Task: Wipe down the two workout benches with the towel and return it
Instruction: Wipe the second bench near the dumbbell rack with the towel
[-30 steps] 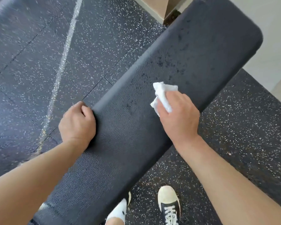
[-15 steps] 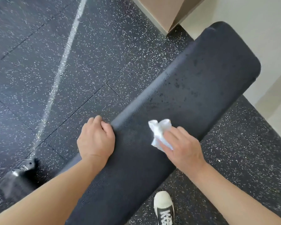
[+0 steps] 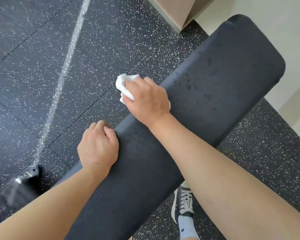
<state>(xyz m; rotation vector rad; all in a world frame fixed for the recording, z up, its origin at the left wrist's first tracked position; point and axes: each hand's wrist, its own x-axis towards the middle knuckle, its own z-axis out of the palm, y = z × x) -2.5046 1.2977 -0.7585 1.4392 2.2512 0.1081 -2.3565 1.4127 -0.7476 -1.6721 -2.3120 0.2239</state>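
Observation:
A long black padded workout bench (image 3: pixel 215 80) runs diagonally from the lower left to the upper right. Dark wet spots dot its far half. My right hand (image 3: pixel 148 99) grips a crumpled white towel (image 3: pixel 124 84) and presses it on the bench's left edge, the towel sticking out over the floor. My left hand (image 3: pixel 98 146) rests nearer to me on the same left edge, its fingers curled over the rim of the pad. Only one bench is in view.
Black speckled rubber floor (image 3: pixel 42 75) with a pale line lies to the left. A metal bench foot (image 3: pixel 22 181) sits at the lower left. A beige wall base (image 3: pixel 173 11) and pale floor are at the top right. My shoe (image 3: pixel 184 203) stands under the bench's right side.
My right hand has swept the towel from the middle of the pad across to its left edge. My left hand kept its hold on the rim.

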